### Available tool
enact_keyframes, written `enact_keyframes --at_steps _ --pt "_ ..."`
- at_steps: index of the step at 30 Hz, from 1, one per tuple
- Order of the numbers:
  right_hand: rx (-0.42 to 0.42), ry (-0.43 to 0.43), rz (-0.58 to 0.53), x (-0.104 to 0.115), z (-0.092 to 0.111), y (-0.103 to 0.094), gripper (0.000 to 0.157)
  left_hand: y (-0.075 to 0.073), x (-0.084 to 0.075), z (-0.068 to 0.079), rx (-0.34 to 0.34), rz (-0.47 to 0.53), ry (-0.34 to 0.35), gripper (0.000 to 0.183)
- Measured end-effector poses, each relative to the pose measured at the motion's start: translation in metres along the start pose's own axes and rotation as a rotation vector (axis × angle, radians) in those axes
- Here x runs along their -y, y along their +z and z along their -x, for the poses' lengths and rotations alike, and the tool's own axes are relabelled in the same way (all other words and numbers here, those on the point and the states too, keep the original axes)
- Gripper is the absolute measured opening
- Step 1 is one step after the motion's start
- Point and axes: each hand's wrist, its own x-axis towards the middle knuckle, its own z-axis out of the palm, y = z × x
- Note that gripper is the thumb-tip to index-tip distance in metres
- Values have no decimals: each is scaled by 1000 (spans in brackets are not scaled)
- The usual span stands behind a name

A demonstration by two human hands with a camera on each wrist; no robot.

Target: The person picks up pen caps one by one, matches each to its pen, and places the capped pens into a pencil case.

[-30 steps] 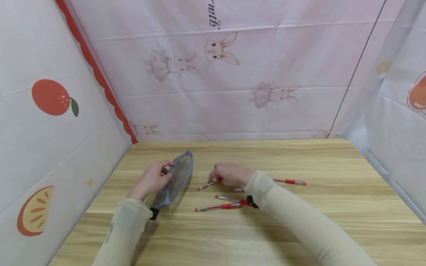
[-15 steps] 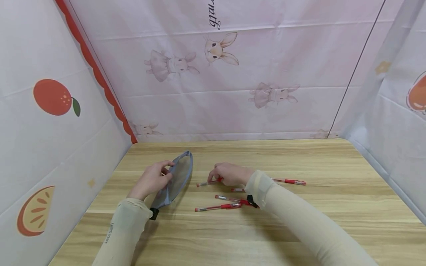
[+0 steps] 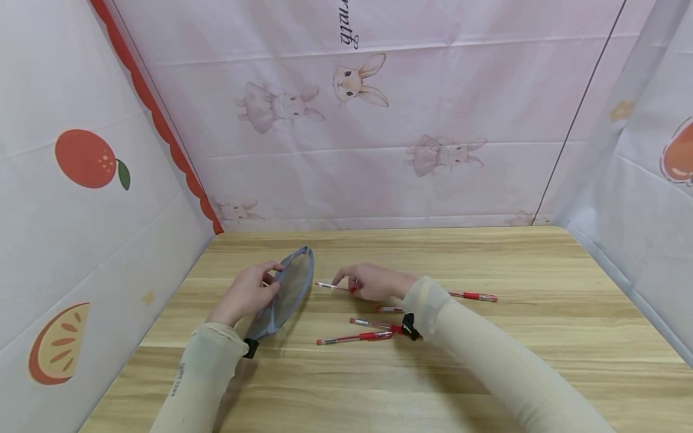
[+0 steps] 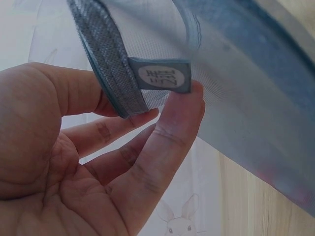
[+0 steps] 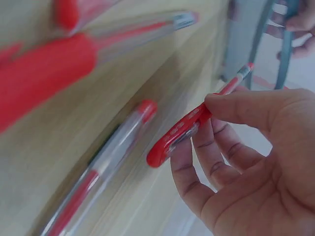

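My left hand point(image 3: 248, 293) holds up the near side of a grey-blue mesh pouch point(image 3: 296, 281), whose mouth gapes toward the right. In the left wrist view, thumb and fingers point(image 4: 170, 130) pinch its woven edge beside a small label point(image 4: 165, 76). To the right of the pouch, my right hand point(image 3: 375, 281) pinches a red gel pen point(image 3: 331, 285) by its capped part, the clear barrel end pointing left at the pouch. The right wrist view shows this pen point(image 5: 179, 132) tilted between thumb and fingers, raised from the wooden table point(image 3: 325, 391).
Several more red pens lie on the table: one in front point(image 3: 352, 338), one crossing near it point(image 3: 370, 325), a partly hidden pen point(image 3: 387, 309) by the right wrist, and another pen point(image 3: 476, 296) farther right. Printed cloth walls point(image 3: 379, 192) enclose the table's back and sides.
The pen in my right hand has risen, its free end swinging up and slightly left toward the pouch. My left hand and the pouch stay where they were.
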Motion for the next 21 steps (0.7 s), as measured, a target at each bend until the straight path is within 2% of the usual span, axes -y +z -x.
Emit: enact_keyframes --at_steps 6,14,21 --pt "-39 28 -202 1 3 1 49 0 -1 0 -1 2 -2 43" --pt "-74 139 -602 10 7 7 58 0 -1 0 -4 -5 5 43" --pt "-160 209 -784 19 0 11 62 0 -1 -1 -20 -8 11 44"
